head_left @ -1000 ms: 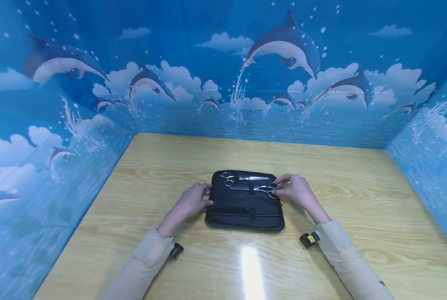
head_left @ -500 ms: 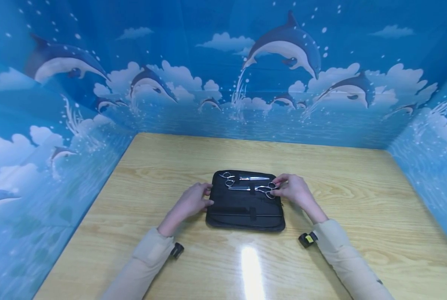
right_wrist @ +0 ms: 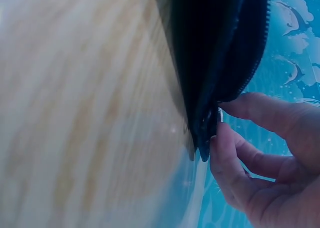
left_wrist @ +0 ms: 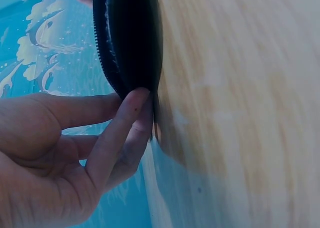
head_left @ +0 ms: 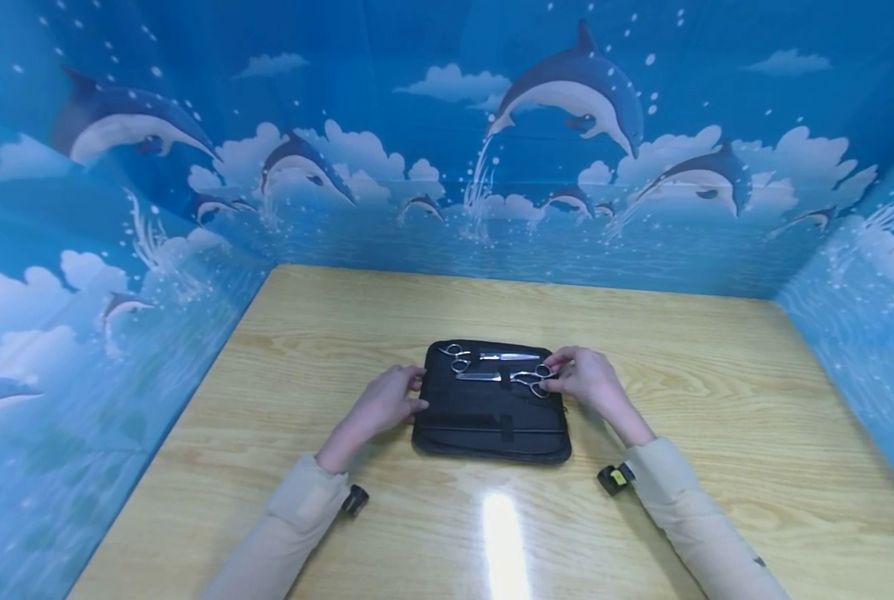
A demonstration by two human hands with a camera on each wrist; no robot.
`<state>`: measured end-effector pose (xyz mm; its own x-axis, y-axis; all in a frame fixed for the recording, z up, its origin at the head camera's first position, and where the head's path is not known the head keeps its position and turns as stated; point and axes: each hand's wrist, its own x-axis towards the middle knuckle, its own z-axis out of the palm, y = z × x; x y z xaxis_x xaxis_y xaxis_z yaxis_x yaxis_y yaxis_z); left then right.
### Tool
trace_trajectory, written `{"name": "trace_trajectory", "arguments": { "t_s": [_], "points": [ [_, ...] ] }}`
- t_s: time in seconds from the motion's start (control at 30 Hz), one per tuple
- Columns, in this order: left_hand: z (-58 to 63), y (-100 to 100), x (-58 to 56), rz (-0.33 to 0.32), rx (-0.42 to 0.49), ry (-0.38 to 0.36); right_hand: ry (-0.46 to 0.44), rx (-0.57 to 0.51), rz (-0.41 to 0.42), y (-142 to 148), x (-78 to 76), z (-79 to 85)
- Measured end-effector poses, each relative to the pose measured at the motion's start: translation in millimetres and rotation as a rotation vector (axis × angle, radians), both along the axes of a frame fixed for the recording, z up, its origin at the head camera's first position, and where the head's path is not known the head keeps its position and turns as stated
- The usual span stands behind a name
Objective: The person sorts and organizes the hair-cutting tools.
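A black zip case (head_left: 457,404) lies open on the table, its inside facing up. Two pairs of silver hairdressing scissors rest in it. The upper scissors (head_left: 506,357) have their finger rings at the left. The lower scissors (head_left: 484,377) run under a black loop, blades to the left and rings at the right edge. My right hand (head_left: 587,382) pinches these rings with thumb and fingertips. At the opposite side, my left hand (head_left: 381,402) holds the case's left edge between thumb and fingers; the left wrist view shows the fingers (left_wrist: 117,138) at the zipped rim.
The wood-grain table (head_left: 327,325) extends on all sides of the case. Blue dolphin-print cloth (head_left: 387,225) stands along its back and sides. The case's lower part has a flat pocket (head_left: 461,442) and a strap.
The lower scissors have slid slightly left under their loop, and my right hand has moved left with them. My left hand keeps its place at the case edge.
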<state>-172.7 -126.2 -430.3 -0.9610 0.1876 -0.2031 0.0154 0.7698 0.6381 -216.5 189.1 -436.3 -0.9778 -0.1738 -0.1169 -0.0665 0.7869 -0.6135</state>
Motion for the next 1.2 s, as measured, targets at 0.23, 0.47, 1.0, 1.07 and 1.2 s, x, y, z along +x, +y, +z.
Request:
{"name": "trace_trajectory", "arguments": {
  "t_s": [0.23, 0.47, 1.0, 1.07, 1.2],
  "points": [
    [0.4, 0.6, -0.3, -0.004, -0.004, 0.004, 0.021, 0.024, 0.011, -3.3, -0.1, 1.1],
    [1.3, 1.2, 0.4, -0.004, -0.009, 0.011, 0.035, 0.038, 0.022, -4.9, -1.1, 0.3],
    [0.2, 1.0, -1.0, 0.003, -0.002, 0.003, 0.051, 0.069, 0.041, -11.8, -4.7, 1.2],
    [0.0, 0.8, -1.1, 0.002, -0.006, 0.004, 0.048, 0.071, 0.036, -12.4, -5.0, 1.1],
    [-0.5, 0.5, -1.0, 0.007, -0.011, 0.003, 0.051, 0.077, 0.037, -14.1, -4.9, 0.9]
  ]
}}
